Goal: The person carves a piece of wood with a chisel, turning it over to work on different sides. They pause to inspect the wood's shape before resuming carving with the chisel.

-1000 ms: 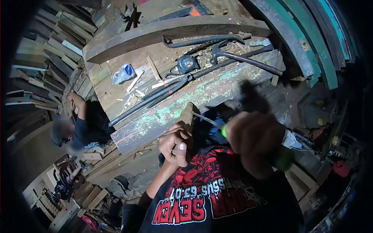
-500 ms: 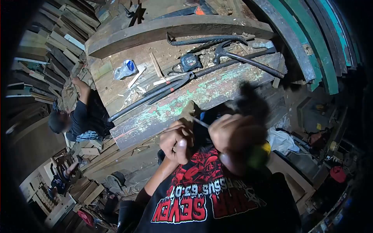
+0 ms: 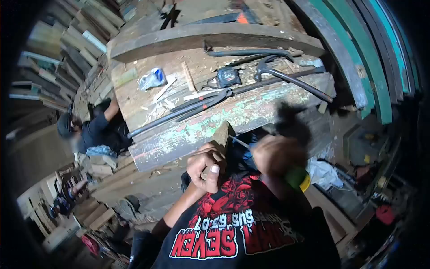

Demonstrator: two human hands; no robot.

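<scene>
My left hand (image 3: 205, 167) is closed around a rough brownish block (image 3: 222, 134), whose upper end sticks out past the fingers. It could be wood or stone; I cannot tell which. Blurred by motion, my right hand (image 3: 280, 156) grips a tool with a thin metal shaft (image 3: 239, 142) and a green handle with a yellow end (image 3: 298, 179). The shaft's tip is at the block's right side, touching or very near it. Both hands are in front of my black printed shirt, at the near edge of a board with peeling green paint (image 3: 192, 132).
On the workbench lie a claw hammer (image 3: 293, 77), a tape measure (image 3: 228, 77), pincers (image 3: 204, 101), a pry bar (image 3: 246, 52), a crumpled plastic packet (image 3: 152, 79) and wood shavings. A curved beam (image 3: 215, 39) spans the back. Another person (image 3: 101, 130) sits at left.
The view has shifted slightly. More of the block shows above my left hand. My right hand has moved a little relative to it, still holding the tool. The seated person's arm has moved.
</scene>
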